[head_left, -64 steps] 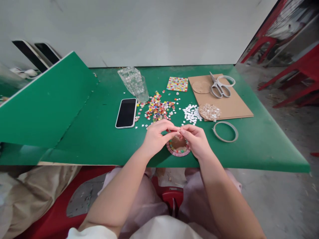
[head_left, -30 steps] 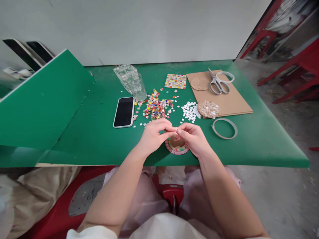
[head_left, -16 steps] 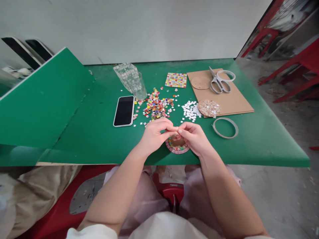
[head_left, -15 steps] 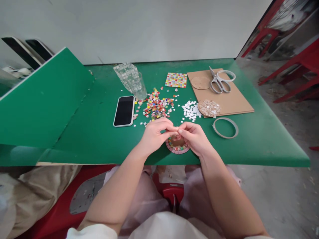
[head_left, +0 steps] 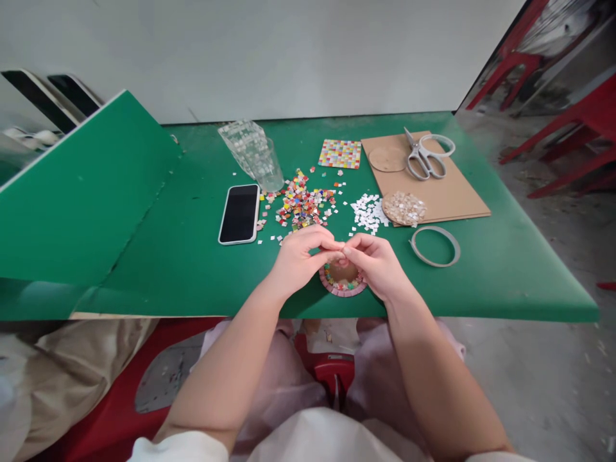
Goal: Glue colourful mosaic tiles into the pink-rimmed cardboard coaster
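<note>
My left hand (head_left: 303,260) and my right hand (head_left: 373,263) meet fingertip to fingertip, each closed in a pinch. Whatever lies between the fingertips is too small to make out. Directly below them, on the green table, is a round brown disc (head_left: 344,273) edged with pink tiles and an inner ring of coloured tiles; its far side is hidden by my fingers. Just beyond my hands spreads a pile of small coloured mosaic tiles (head_left: 303,204), with white tiles (head_left: 369,213) to its right.
A phone (head_left: 239,214) lies left of the tiles, near a clear plastic bag (head_left: 253,154). Behind is a mosaic square (head_left: 339,154). Scissors (head_left: 423,160) rest on cardboard (head_left: 452,196), with a tile-filled round tray (head_left: 404,208) by its edge. A roll of tape (head_left: 436,247) lies at right.
My fingertips have shifted very slightly while staying pinched together over the disc. Slightly more of the disc shows beneath them. Nothing else has visibly moved.
</note>
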The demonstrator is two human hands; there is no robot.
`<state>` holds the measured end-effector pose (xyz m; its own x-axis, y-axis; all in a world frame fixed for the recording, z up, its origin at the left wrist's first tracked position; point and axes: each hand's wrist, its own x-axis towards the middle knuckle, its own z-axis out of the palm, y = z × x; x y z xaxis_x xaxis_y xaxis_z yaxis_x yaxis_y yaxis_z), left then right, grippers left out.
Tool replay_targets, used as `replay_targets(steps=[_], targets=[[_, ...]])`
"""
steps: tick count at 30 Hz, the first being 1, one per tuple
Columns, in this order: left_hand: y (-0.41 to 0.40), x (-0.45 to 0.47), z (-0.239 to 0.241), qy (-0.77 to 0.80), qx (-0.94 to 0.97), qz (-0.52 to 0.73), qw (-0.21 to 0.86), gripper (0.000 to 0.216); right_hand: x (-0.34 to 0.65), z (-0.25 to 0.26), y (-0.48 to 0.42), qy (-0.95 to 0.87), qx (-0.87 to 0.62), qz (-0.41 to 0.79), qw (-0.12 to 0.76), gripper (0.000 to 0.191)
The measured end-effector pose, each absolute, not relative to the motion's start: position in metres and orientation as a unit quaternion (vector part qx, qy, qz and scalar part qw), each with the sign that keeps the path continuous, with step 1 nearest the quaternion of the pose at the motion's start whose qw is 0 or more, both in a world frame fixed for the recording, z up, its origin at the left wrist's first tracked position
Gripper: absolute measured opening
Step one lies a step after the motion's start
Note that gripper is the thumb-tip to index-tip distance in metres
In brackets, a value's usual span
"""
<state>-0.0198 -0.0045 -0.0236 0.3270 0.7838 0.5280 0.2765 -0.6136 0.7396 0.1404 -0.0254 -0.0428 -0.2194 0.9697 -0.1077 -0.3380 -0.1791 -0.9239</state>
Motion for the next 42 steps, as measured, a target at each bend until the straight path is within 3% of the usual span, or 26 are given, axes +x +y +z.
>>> replay_targets(steps=[8,23,31,42], targets=[[0.0005,-0.0224,-0.0241,0.34,0.737,0.476,0.34,0.006,0.1407,-0.0387,-0.026,-0.402,-0.359,0.674,0.505,0.011],[-0.0042,-0.0202,-0.0214,0.361,0.774,0.456,0.251,0.009,0.1391,-0.0415,-0.025,-0.409,-0.398,0.646,0.507,0.015],[-0.0053,-0.017,-0.0212,0.353,0.764,0.462,0.281,0.001,0.1403,-0.0442,-0.0261,-0.399,-0.389,0.667,0.495,0.016],[-0.005,-0.016,-0.0238,0.371,0.757,0.448,0.296,0.012,0.1383,-0.0465,-0.0259,-0.385,-0.388,0.67,0.503,0.015]])
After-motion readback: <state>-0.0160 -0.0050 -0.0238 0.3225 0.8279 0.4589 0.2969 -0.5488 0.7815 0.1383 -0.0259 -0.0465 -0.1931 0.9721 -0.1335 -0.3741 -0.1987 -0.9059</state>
